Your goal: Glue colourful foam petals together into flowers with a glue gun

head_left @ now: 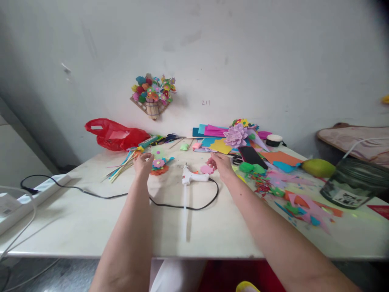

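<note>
My left hand (pixel 143 163) is at the left middle of the table, fingers curled together; what they pinch, if anything, is hidden. Just right of its fingertips is a pile of layered foam flowers (pixel 158 163) in green, blue, pink and orange. Thin coloured stems (pixel 123 165) spread out to its left. My right hand (pixel 221 165) has its fingers closed at the edge of a pink flower-shaped cutout (pixel 207 169). Between my hands a white glue gun (pixel 194 177) rests on the table, a long clear glue stick (pixel 184 213) sticking out of its back.
A black cord (pixel 103 197) runs from the gun to a power strip (pixel 45 190). Foam scraps (pixel 304 207), a phone (pixel 252 156) and a glass jar (pixel 354 182) lie right. Behind are a red bag (pixel 115 136), coloured sheets (pixel 223 146) and a lilac flower (pixel 236 136).
</note>
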A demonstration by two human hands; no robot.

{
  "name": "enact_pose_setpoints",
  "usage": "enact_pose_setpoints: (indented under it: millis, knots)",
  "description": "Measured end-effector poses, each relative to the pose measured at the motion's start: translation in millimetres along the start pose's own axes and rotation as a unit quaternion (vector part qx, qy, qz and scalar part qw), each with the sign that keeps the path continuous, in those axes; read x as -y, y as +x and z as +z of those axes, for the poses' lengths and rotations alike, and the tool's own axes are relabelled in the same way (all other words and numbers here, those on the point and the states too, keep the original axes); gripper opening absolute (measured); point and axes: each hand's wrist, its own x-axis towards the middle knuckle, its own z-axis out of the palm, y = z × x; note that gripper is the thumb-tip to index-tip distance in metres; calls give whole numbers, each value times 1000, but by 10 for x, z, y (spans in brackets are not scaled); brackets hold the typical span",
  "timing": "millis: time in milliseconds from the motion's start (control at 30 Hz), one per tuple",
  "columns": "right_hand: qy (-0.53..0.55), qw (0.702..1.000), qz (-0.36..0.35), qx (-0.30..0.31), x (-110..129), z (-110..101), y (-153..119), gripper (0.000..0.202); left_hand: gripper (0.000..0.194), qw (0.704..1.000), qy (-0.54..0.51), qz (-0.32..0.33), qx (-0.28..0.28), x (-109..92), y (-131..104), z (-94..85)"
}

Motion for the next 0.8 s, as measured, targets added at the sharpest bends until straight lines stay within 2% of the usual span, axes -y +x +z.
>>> enact_pose_setpoints:
  millis: [100, 300, 433, 533, 600, 700, 800]
  knots:
    - [-9, 1000, 0, -2, -17, 12, 6, 37, 20, 999, 29, -27, -33, 32, 1, 16]
    - [-33, 999, -11, 5, -16, 35, -7, 35, 20, 995, 57, -86, -16, 70, -13, 15]
    - [-40, 999, -7, 11, -4, 48, -36, 34, 17, 991, 85, -106, -7, 108, -25, 20]
    - [-51, 998, -11, 18, 3, 61, -51, 35, 23, 984, 139, -106, -18, 109, -65, 14]
    - [-58, 998, -17, 22, 11, 68, -58, 36, 31, 979, 171, -94, -52, 67, -107, 3]
    - [-64, 998, -21, 21, 25, 73, -68, 36, 33, 976, 196, -30, -89, -52, -183, 13]
    - [-73, 997, -27, 23, 25, 68, -69, 35, 24, 976, 197, 79, -46, -173, -258, 87]
